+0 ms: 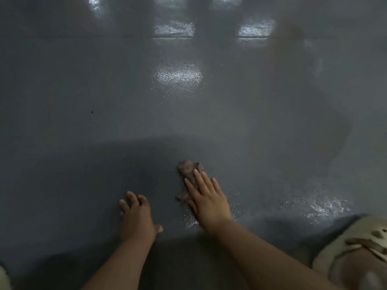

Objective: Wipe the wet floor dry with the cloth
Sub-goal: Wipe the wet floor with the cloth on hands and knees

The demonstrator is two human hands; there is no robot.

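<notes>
Cloth (189,170): crumpled, brownish, flat on the grey floor (83,91), under my right fingers.
Right hand (207,198): fingers straight, pressing the cloth down.
Left hand (137,216): just left of the cloth, spread fingers resting on the floor, holding nothing.
Wet shine (326,206): right of the cloth.
Sandal (360,248): far right of the cloth.

Dark grey speckled floor (83,84), finely pebbled texture, white glossy glare patches and glittery wet sheen lower right. Crumpled brownish-grey cloth (189,169), mottled. Beige perforated clog shoe (356,254) with brown strap, bottom right corner.
</notes>
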